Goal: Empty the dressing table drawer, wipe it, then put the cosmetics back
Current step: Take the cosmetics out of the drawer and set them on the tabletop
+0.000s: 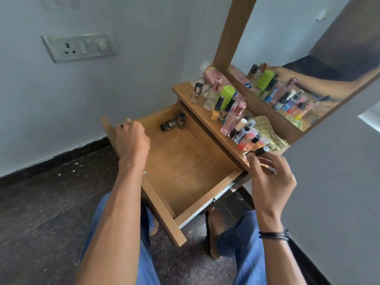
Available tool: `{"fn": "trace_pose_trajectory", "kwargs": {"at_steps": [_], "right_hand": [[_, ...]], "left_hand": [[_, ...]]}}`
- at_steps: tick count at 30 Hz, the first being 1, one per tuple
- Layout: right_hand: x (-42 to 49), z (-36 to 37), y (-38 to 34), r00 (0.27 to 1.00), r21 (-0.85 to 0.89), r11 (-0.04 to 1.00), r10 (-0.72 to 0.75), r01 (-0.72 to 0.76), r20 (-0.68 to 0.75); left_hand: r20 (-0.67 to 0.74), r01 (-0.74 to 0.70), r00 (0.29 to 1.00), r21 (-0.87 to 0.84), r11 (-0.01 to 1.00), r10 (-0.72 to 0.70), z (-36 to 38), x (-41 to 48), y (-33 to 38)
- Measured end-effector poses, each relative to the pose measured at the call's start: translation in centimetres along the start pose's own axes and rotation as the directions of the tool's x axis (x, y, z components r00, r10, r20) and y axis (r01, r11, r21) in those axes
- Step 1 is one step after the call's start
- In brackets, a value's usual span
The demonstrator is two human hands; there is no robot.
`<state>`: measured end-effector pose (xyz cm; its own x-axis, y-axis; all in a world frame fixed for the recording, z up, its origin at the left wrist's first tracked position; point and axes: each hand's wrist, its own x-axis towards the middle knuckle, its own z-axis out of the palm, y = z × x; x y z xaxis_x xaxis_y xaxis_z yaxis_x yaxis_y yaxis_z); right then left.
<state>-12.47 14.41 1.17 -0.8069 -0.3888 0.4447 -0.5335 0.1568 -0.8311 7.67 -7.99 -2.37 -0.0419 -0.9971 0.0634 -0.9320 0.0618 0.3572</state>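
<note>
Two bottles point(172, 123) in dusty drawer point(185, 161), left fingers point(124, 126) gripping front, right fingers point(254, 163) pinching tube point(262, 150)

One wide-angle head view here, looking forward and steeply down, tilted, close over the open light-brown wooden drawer point(185, 167), wood-framed mirror point(287, 48) upper right.

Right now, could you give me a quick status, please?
Left hand grips drawer front. Right hand pinches dark tube at shelf. Lying bottle and upright bottle inside.
</note>
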Motion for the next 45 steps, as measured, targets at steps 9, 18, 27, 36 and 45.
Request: {"fn": "trace_pose_trajectory", "kwargs": {"at_steps": [9,18,27,36,45], "right_hand": [[1.6,-0.9,2.6,0.997,-0.048,0.996,0.077,-0.077,0.001],[1.3,0.1,3.9,0.997,-0.067,0.996,0.064,-0.060,0.048],[1.1,-0.1,4.3,0.994,-0.116,0.993,-0.003,0.016,0.108],[1.3,-0.3,4.4,0.993,-0.086,0.996,-0.006,0.016,0.122],[1.3,-0.5,4.7,0.991,-0.079,0.997,-0.015,0.025,0.132]], "left_hand": [[-0.103,-0.020,0.995,-0.174,0.985,0.002,0.0,0.1,0.0],[-0.219,-0.226,0.967,-0.519,0.825,0.127,-2.5,-0.3,2.7],[-0.362,-0.454,0.890,-0.638,0.622,0.278,-3.3,-1.3,9.8],[-0.295,-0.486,0.873,-0.603,0.633,0.388,-2.7,1.4,13.6],[-0.393,-0.424,0.893,-0.573,0.701,0.219,-4.3,3.1,12.2]]}}
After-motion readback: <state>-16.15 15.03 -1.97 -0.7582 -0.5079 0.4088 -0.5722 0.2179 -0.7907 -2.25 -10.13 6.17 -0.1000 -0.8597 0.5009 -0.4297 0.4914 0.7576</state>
